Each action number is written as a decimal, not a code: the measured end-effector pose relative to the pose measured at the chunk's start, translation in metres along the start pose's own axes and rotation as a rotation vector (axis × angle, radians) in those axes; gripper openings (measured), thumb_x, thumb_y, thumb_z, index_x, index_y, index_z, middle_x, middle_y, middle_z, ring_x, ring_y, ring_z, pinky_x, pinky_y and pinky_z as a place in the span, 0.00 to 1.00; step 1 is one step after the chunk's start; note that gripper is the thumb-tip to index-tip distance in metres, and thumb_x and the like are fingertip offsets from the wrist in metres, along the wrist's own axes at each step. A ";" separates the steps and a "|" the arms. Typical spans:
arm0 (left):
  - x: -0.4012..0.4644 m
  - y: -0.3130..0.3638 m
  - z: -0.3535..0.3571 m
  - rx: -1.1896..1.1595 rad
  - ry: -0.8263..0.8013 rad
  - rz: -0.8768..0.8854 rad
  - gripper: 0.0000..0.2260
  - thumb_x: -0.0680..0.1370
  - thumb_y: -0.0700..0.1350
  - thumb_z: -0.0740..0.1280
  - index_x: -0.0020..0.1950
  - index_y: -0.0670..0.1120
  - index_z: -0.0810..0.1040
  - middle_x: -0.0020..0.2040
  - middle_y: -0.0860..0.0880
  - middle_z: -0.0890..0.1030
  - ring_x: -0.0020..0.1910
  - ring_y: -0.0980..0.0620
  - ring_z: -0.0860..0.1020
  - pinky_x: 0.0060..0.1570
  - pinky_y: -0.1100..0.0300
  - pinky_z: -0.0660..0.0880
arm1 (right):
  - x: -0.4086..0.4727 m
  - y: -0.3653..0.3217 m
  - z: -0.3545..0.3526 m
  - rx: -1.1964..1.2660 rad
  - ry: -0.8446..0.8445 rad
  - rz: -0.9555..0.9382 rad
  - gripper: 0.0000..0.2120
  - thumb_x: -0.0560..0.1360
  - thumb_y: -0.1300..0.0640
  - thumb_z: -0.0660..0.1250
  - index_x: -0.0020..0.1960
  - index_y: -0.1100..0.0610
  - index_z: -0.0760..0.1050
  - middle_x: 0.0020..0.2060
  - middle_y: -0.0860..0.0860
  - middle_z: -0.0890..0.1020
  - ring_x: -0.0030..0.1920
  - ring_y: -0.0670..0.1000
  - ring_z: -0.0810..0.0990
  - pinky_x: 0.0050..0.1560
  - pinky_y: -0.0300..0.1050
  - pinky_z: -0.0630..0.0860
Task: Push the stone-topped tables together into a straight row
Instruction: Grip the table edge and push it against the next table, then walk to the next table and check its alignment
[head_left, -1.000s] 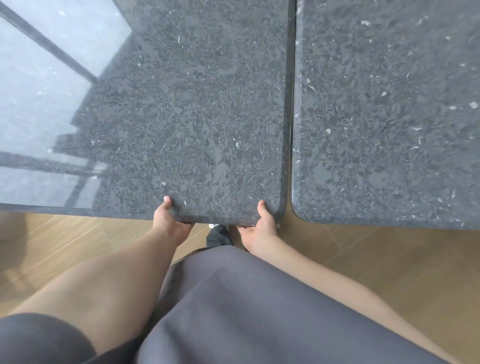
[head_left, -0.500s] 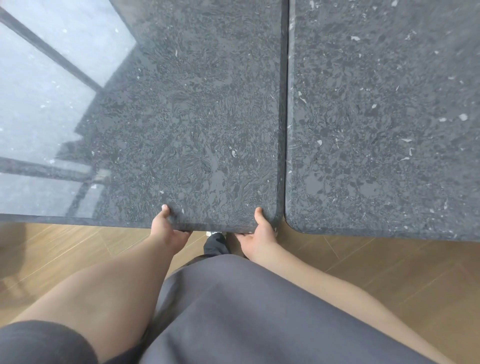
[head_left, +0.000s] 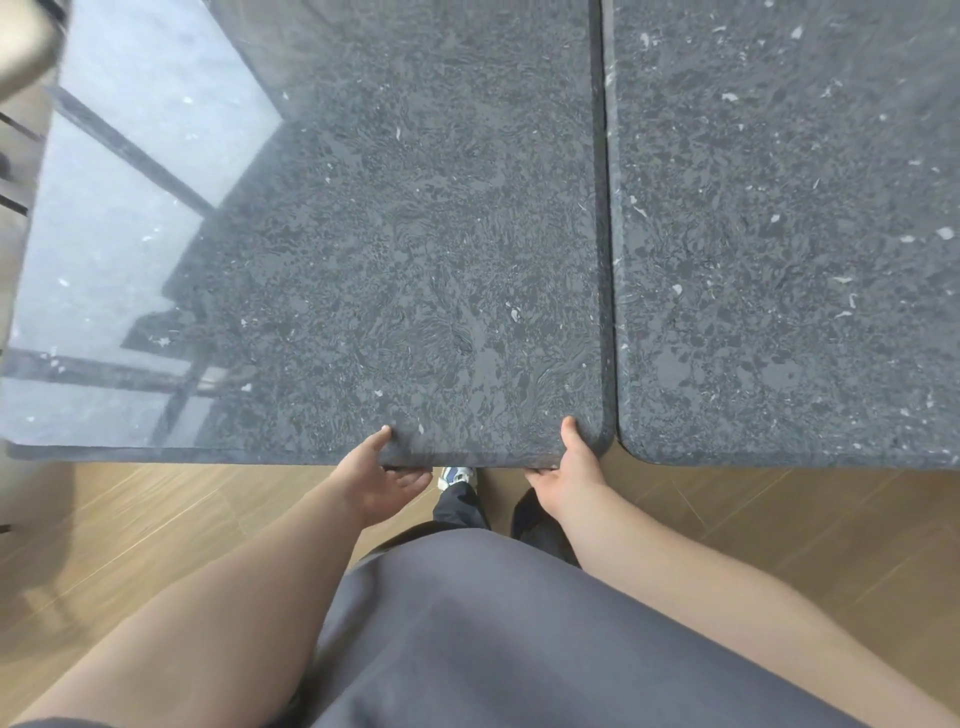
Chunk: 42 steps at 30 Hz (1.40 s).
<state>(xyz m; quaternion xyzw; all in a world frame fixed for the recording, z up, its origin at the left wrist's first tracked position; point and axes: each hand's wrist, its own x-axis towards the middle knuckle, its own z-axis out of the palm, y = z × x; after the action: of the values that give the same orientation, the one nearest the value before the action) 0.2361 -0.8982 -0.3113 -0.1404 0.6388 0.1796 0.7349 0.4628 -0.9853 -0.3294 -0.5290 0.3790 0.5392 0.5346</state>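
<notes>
Both hands grip the near edge of the left table (head_left: 395, 234). The left hand (head_left: 376, 478) holds that edge with its thumb on top of the stone and its fingers curled underneath; the right hand (head_left: 569, 475) does the same just beside the table's rounded near-right corner. Both hands are closed on the slab, well apart from each other along the edge.

Just right of the right hand lies the right table (head_left: 779, 234), its own rounded corner facing the held corner. Between the two tops runs a thin dark seam (head_left: 605, 218), straight away from the hands; whether the slabs touch along it cannot be told. The two near edges lie almost on one line, the right table's edge a shade nearer the person.

Below the hands the wooden floor (head_left: 156, 519) is open on both sides, with a shoe (head_left: 456, 475) under the edge between the hands. Left of the left hand the stone shines with a window's reflection up to its far-left edge.

Against the frames from a second ago, the gap between the tops has narrowed from a clear strip, wider near the hands, to this even seam, and the near edges, then stepped, have come nearly level. The hands hold the same places on the edge.
</notes>
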 end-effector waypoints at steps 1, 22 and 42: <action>-0.002 0.003 -0.006 0.050 -0.009 -0.008 0.30 0.83 0.50 0.64 0.79 0.38 0.58 0.74 0.33 0.68 0.71 0.36 0.71 0.68 0.43 0.70 | 0.000 0.001 -0.001 0.001 -0.003 -0.002 0.23 0.77 0.47 0.72 0.65 0.59 0.72 0.56 0.59 0.81 0.55 0.60 0.81 0.49 0.60 0.81; -0.068 -0.041 -0.007 0.261 -0.265 0.155 0.20 0.83 0.37 0.54 0.75 0.37 0.65 0.66 0.37 0.78 0.64 0.37 0.78 0.56 0.43 0.76 | -0.108 -0.014 -0.106 0.002 -0.100 -0.333 0.22 0.82 0.69 0.50 0.74 0.60 0.66 0.62 0.57 0.79 0.62 0.55 0.79 0.60 0.52 0.76; -0.221 -0.060 -0.128 0.248 -0.349 0.778 0.19 0.79 0.30 0.52 0.66 0.39 0.75 0.58 0.39 0.85 0.55 0.41 0.85 0.53 0.46 0.80 | -0.247 0.062 -0.079 -0.422 -0.601 -0.562 0.20 0.79 0.71 0.55 0.65 0.59 0.75 0.55 0.59 0.85 0.55 0.56 0.85 0.56 0.52 0.79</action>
<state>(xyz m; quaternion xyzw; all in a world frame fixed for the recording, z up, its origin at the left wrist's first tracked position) 0.1222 -1.0266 -0.1131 0.2320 0.5269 0.3860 0.7208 0.3827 -1.1147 -0.1098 -0.5288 -0.0690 0.5680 0.6269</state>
